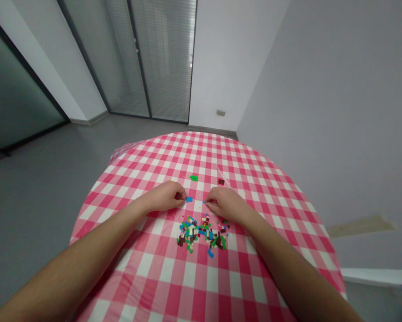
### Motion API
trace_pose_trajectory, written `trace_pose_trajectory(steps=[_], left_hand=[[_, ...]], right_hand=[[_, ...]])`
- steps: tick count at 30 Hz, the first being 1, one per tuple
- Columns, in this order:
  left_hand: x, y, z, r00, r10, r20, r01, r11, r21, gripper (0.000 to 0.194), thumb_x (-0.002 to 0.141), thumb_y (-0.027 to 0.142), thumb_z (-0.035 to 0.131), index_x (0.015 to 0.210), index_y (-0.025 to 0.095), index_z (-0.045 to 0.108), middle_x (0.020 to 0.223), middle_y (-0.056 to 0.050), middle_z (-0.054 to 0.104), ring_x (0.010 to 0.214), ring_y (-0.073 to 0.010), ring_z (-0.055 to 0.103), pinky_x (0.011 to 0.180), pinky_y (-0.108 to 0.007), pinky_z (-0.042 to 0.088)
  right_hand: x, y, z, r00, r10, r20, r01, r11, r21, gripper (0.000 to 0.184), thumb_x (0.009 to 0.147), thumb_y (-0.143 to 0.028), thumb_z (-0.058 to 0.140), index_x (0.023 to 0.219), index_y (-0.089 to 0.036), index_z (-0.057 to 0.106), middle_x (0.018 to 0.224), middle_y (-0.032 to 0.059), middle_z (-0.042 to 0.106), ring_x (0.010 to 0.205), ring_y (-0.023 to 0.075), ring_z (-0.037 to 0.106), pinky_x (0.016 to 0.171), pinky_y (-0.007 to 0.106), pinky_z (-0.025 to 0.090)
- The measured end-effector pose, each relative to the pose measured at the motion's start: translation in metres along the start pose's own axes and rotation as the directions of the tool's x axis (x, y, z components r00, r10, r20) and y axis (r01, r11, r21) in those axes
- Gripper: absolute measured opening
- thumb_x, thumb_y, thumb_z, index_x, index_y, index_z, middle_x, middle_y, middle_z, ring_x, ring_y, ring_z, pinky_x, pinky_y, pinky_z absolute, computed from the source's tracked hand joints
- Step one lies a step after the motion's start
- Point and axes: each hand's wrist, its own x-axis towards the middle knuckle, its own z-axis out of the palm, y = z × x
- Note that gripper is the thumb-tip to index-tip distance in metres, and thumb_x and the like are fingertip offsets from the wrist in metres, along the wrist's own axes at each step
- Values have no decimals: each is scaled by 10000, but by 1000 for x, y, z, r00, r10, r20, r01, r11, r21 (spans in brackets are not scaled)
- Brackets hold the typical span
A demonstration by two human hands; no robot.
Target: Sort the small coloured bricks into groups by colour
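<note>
My left hand [167, 196] is over the middle of the table, fingers pinched together at the edge of some blue toy building bricks [189, 199]. Facing it, my right hand [225, 202] pinches a tiny blue brick [204, 202] between thumb and fingertips. A narrow gap separates the two hands. Closer to me lies a loose pile of small bricks [202, 232] in blue, green, white, brown and red. Beyond the hands are a green brick piece [194, 178] and a dark brown one [221, 181]. Something yellow [172, 181] peeks out behind my left hand.
A red-and-white checked cloth [201, 152] covers the round table. Glass partitions [163, 58] with dark frames stand beyond it, and a grey wall [338, 112] rises on the right. Grey floor [46, 188] shows at the left.
</note>
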Motion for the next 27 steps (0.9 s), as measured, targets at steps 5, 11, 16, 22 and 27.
trace_pose_trajectory(steps=[5,11,16,22,27], left_hand=[[1,-3,1,999,44,-14,-44,999,14,135,738,149,570,781,153,698,728,-51,693,638,-137,538,635,-276,378],[1,2,0,1000,7,-7,-6,998,65,170,747,152,560,799,159,722,766,-54,719,638,-135,572,623,-264,377],[1,1,0,1000,22,-18,-20,997,79,169,753,160,566,800,162,729,758,-46,723,647,-136,586,624,-254,382],[2,-1,1,999,35,-15,-33,995,93,181,771,167,565,824,155,737,773,-53,725,652,-135,585,643,-251,386],[3,-1,1,1000,30,-10,-29,995,93,180,765,159,564,816,159,737,763,-52,722,645,-133,577,640,-250,382]], right_hand=[[3,-4,3,998,58,-13,-57,998,18,136,870,-166,609,863,-176,745,909,81,733,817,199,645,704,300,448],[9,-12,16,998,9,-57,-6,998,57,163,926,-197,589,922,-193,752,915,63,721,849,182,640,733,280,448],[13,-15,26,996,-12,-87,19,996,83,167,936,-226,594,927,-193,758,899,60,715,835,175,633,732,268,441],[16,-19,29,994,22,-106,-12,996,93,143,926,-241,624,937,-181,754,899,65,711,839,178,628,736,266,435],[19,-22,28,989,104,-102,-96,992,79,135,915,-268,646,904,-176,745,880,62,704,803,174,620,698,267,416]])
